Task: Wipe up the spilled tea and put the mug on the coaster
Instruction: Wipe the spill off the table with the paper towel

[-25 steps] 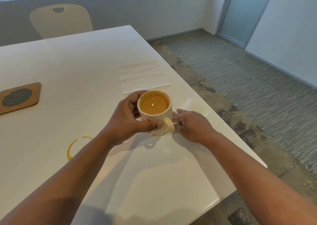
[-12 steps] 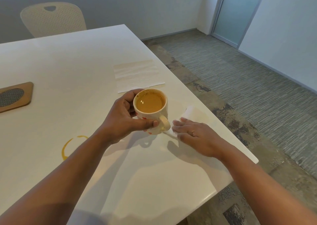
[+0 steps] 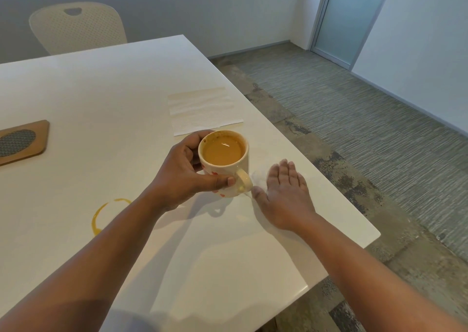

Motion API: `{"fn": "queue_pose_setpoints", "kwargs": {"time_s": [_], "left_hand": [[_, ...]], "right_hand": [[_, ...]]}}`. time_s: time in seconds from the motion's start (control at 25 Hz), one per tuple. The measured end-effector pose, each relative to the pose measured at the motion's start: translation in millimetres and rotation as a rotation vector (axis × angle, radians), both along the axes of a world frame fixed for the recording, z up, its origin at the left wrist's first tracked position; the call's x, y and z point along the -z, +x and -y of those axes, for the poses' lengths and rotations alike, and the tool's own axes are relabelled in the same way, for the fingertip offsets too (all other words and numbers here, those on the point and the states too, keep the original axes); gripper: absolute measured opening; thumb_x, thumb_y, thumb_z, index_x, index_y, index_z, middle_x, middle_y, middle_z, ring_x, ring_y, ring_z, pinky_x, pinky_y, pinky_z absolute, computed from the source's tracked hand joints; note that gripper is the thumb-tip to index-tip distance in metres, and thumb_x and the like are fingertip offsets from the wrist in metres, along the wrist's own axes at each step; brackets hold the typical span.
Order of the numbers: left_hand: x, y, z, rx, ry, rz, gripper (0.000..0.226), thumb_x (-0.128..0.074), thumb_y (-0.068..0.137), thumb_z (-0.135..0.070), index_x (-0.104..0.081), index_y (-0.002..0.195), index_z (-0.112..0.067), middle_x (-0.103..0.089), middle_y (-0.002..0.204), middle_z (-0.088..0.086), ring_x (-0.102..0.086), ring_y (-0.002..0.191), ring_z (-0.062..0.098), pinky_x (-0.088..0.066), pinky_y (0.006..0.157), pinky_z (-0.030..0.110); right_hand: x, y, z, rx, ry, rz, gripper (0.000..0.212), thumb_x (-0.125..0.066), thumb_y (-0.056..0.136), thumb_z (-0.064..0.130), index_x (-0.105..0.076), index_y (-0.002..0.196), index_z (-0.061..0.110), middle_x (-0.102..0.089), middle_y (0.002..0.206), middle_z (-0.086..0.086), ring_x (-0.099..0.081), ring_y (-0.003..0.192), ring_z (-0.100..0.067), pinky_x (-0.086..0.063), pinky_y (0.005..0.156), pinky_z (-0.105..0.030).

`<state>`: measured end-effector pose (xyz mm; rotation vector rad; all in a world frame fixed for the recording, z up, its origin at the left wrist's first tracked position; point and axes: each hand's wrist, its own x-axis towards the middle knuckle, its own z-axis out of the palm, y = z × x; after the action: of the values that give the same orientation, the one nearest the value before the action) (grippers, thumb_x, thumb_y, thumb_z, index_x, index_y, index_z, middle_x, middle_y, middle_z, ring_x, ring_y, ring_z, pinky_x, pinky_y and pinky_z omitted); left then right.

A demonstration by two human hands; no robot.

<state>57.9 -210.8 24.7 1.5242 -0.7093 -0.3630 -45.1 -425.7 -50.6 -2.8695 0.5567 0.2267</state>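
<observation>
The left hand (image 3: 182,177) is wrapped around the mug (image 3: 224,163), fingers on the far side and thumb on the near side by the handle. The mug holds milky tea and sits near the right edge of the table (image 3: 101,98); whether its base touches the tabletop I cannot tell. Just to its right, the right hand (image 3: 285,192) lies flat, fingers straight and together, pressing a white tissue (image 3: 259,176) onto the tabletop. A tea ring (image 3: 106,211) marks the surface towards the near left. The coaster (image 3: 21,141) lies at the left edge, well apart from the mug. A stained napkin (image 3: 202,111) lies beyond the mug.
</observation>
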Motion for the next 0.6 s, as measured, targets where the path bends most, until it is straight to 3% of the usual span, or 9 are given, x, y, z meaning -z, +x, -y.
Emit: {"fn": "queue_pose_setpoints", "kwargs": {"time_s": [0.16, 0.4, 0.52, 0.6], "left_hand": [[-0.5, -0.7, -0.1, 0.005, 0.007, 0.023, 0.088, -0.101, 0.05, -0.033, -0.064, 0.13, -0.028, -0.073, 0.125, -0.001, -0.069, 0.118, 0.023, -0.06, 0.095, 0.038], [-7.1, -0.6, -0.8, 0.018, 0.005, 0.037, 0.083, -0.103, 0.048, -0.043, -0.067, 0.122, -0.037, -0.074, 0.122, -0.002, -0.07, 0.115, 0.022, -0.061, 0.091, 0.034], [-10.3, 0.8, -1.6, 0.017, 0.004, 0.038, 0.082, -0.102, 0.046, -0.05, -0.068, 0.12, -0.041, -0.074, 0.122, -0.003, -0.07, 0.114, 0.022, -0.06, 0.089, 0.032], [-10.6, 2.5, -2.0, 0.01, 0.012, 0.037, 0.083, -0.103, 0.046, -0.049, -0.068, 0.121, -0.04, -0.074, 0.122, -0.002, -0.07, 0.115, 0.023, -0.06, 0.09, 0.034]], "right_hand": [[0.3, 5.1, -7.2, -0.18, -0.011, 0.05, 0.067, -0.013, 0.106, 0.046, -0.001, 0.161, 0.01, 0.008, 0.171, -0.012, 0.012, 0.157, -0.024, 0.007, 0.124, -0.038], [-7.9, -5.6, 6.2, -0.462, 0.078, 0.064, 0.059, -0.024, 0.108, 0.036, -0.008, 0.163, 0.019, 0.006, 0.171, -0.002, 0.012, 0.155, -0.011, 0.009, 0.123, -0.027], [-19.7, -14.4, 15.5, -0.507, 0.359, 0.069, 0.051, -0.037, 0.107, 0.016, -0.031, 0.158, 0.019, -0.011, 0.169, 0.004, 0.0, 0.153, -0.003, 0.0, 0.124, -0.026], [-28.6, -24.2, 22.6, -0.4, 0.724, 0.045, 0.044, -0.043, 0.104, 0.008, -0.055, 0.145, 0.02, -0.036, 0.16, 0.006, -0.024, 0.149, -0.002, -0.018, 0.122, -0.027]]}}
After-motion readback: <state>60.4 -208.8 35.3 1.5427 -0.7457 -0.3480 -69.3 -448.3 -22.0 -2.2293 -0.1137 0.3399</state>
